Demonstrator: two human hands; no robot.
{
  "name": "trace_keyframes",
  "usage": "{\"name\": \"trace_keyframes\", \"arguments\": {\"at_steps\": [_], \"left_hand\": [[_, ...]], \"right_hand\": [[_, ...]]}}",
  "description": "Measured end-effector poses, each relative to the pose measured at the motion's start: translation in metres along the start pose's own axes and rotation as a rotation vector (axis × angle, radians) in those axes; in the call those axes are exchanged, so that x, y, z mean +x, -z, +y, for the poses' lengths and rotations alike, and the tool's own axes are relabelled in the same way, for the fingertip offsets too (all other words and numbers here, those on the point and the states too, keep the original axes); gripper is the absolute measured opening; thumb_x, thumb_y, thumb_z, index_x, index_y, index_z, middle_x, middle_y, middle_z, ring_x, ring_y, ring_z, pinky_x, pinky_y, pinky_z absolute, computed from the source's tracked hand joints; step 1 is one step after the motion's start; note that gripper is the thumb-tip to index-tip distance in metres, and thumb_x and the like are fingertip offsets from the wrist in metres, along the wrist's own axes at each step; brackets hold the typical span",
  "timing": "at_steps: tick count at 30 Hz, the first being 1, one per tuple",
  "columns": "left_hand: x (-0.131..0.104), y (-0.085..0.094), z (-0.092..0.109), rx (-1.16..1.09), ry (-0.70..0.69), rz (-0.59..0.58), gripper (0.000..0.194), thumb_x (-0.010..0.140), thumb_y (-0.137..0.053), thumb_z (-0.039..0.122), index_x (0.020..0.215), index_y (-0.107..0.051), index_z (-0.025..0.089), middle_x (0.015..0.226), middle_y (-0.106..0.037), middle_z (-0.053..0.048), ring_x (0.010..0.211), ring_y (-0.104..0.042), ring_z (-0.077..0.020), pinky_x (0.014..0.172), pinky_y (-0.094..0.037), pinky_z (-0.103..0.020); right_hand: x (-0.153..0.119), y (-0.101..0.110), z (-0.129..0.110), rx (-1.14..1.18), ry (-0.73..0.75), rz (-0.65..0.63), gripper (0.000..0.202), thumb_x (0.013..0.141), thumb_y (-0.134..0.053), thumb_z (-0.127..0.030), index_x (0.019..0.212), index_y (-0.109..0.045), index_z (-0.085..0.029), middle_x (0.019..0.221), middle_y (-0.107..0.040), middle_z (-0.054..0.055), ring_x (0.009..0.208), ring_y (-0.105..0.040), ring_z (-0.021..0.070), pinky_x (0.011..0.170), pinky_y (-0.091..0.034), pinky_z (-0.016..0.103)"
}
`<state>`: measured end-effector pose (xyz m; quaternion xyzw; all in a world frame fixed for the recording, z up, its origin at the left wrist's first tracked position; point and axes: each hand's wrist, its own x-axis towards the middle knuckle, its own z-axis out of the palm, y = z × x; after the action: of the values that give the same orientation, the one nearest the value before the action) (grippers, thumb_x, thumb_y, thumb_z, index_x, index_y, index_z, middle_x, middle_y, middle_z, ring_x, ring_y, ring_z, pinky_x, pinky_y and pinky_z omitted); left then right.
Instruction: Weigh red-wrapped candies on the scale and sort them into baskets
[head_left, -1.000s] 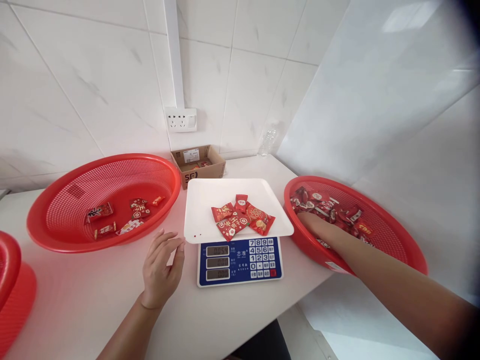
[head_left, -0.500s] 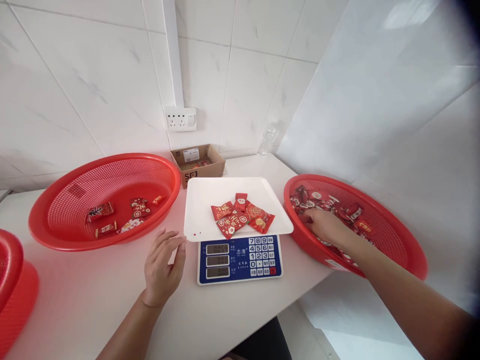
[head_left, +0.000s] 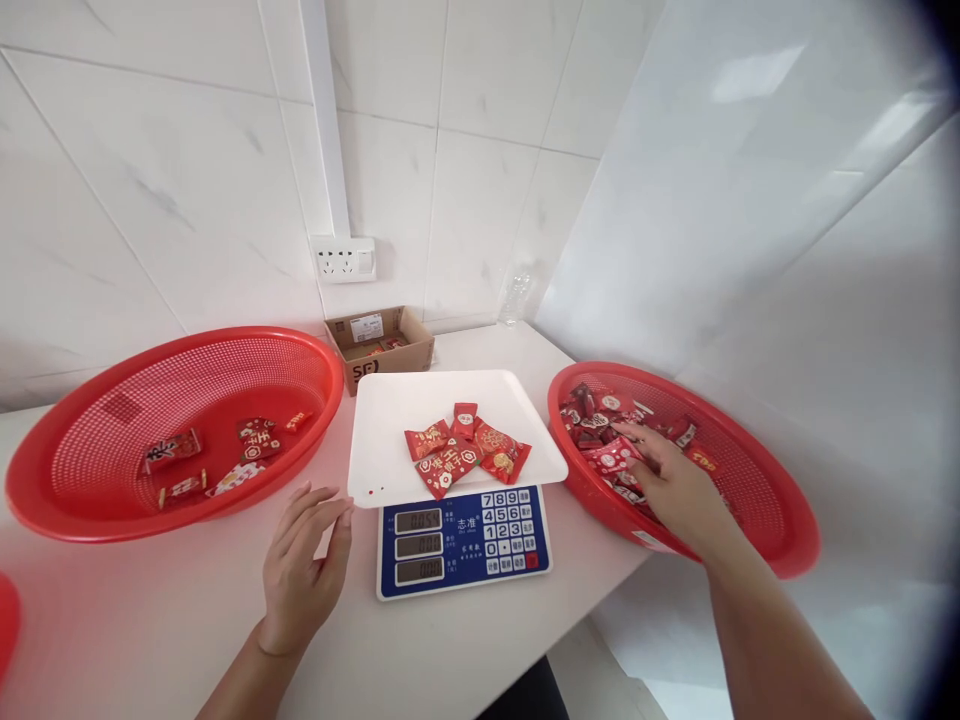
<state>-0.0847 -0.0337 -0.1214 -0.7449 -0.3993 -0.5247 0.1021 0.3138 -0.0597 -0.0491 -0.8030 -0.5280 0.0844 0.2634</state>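
Observation:
My right hand is over the right red basket, its thumb and fingers closed on a red snack packet with pale spots. Other small wrapped snacks lie beneath and around it. My left hand is open, fingers loosely apart, at the near left corner of a white weighing tray; whether a fingertip touches the tray I cannot tell. Several red snack packets rest in a cluster on the tray. Below it shows the blue scale panel with number keys and three displays.
At left stands another red basket holding a few wrapped snacks. An open cardboard box sits behind the tray, against the tiled wall. A clear plastic bottle stands in the back corner. Part of another red container shows at the left edge.
My right hand has risen a little from among the snacks, and a spotted red packet now shows at its fingers. The view has shifted slightly; my left hand stays by the tray corner.

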Motion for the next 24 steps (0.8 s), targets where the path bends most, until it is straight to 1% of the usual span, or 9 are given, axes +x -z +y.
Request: {"name": "trace_keyframes", "arguments": {"at_steps": [2, 4, 7, 13, 17, 20, 24], "left_hand": [[0.001, 0.0, 0.0, 0.002, 0.0, 0.005, 0.018, 0.08, -0.057, 0.006, 0.091, -0.062, 0.02, 0.079, -0.069, -0.004, 0.085, -0.066, -0.0195, 0.09, -0.051, -0.042], [0.001, 0.0, 0.0, 0.004, 0.0, 0.01, 0.018, 0.08, -0.057, 0.005, 0.091, -0.062, 0.019, 0.079, -0.069, -0.004, 0.085, -0.065, -0.0195, 0.091, -0.05, -0.042], [0.001, -0.001, 0.0, 0.009, -0.003, 0.018, 0.018, 0.079, -0.058, 0.004, 0.091, -0.062, 0.018, 0.079, -0.068, -0.006, 0.086, -0.065, -0.0197, 0.091, -0.049, -0.041], [0.0, -0.001, -0.001, 0.022, -0.01, 0.016, 0.019, 0.08, -0.058, 0.005, 0.092, -0.062, 0.018, 0.079, -0.069, -0.005, 0.085, -0.065, -0.0198, 0.09, -0.05, -0.041], [0.0, -0.001, -0.002, 0.028, -0.013, 0.018, 0.019, 0.08, -0.057, 0.006, 0.092, -0.062, 0.02, 0.079, -0.069, -0.004, 0.085, -0.066, -0.0197, 0.09, -0.05, -0.041], [0.0, 0.0, -0.002, 0.031, -0.017, 0.022, 0.019, 0.08, -0.057, 0.006, 0.092, -0.062, 0.019, 0.079, -0.069, -0.005, 0.085, -0.066, -0.0199, 0.09, -0.05, -0.041], [0.0, 0.0, -0.001, 0.031, -0.021, 0.015, 0.019, 0.08, -0.057, 0.005, 0.093, -0.061, 0.018, 0.08, -0.068, -0.005, 0.086, -0.065, -0.0199, 0.091, -0.05, -0.041]], "right_hand": [[-0.004, -0.005, -0.002, 0.015, 0.019, 0.015, 0.046, 0.08, -0.039, -0.022, 0.122, -0.056, -0.031, 0.121, -0.063, 0.002, 0.107, -0.06, 0.0276, 0.089, -0.047, 0.042], [-0.006, -0.01, -0.005, 0.03, 0.024, 0.014, 0.045, 0.08, -0.038, -0.022, 0.119, -0.059, -0.028, 0.121, -0.063, 0.003, 0.109, -0.059, 0.0267, 0.092, -0.046, 0.042], [-0.007, -0.014, -0.007, 0.036, 0.008, 0.005, 0.043, 0.08, -0.037, -0.023, 0.116, -0.06, -0.025, 0.118, -0.064, 0.005, 0.11, -0.058, 0.0261, 0.094, -0.045, 0.041], [-0.009, -0.018, -0.006, 0.041, 0.021, 0.037, 0.041, 0.079, -0.04, -0.027, 0.115, -0.058, -0.022, 0.123, -0.062, 0.007, 0.112, -0.056, 0.0261, 0.095, -0.044, 0.041], [-0.011, -0.019, -0.006, 0.042, 0.029, 0.06, 0.038, 0.079, -0.044, -0.033, 0.113, -0.058, -0.022, 0.119, -0.063, 0.008, 0.107, -0.059, 0.0264, 0.09, -0.046, 0.041], [-0.011, -0.019, -0.005, 0.036, 0.008, 0.076, 0.035, 0.078, -0.047, -0.037, 0.109, -0.058, -0.025, 0.113, -0.066, 0.007, 0.099, -0.062, 0.0262, 0.083, -0.048, 0.038], [-0.012, -0.018, -0.005, -0.004, -0.091, 0.1, 0.029, 0.075, -0.051, -0.043, 0.099, -0.056, -0.027, 0.09, -0.069, 0.003, 0.075, -0.064, 0.0239, 0.066, -0.047, 0.034]]}}
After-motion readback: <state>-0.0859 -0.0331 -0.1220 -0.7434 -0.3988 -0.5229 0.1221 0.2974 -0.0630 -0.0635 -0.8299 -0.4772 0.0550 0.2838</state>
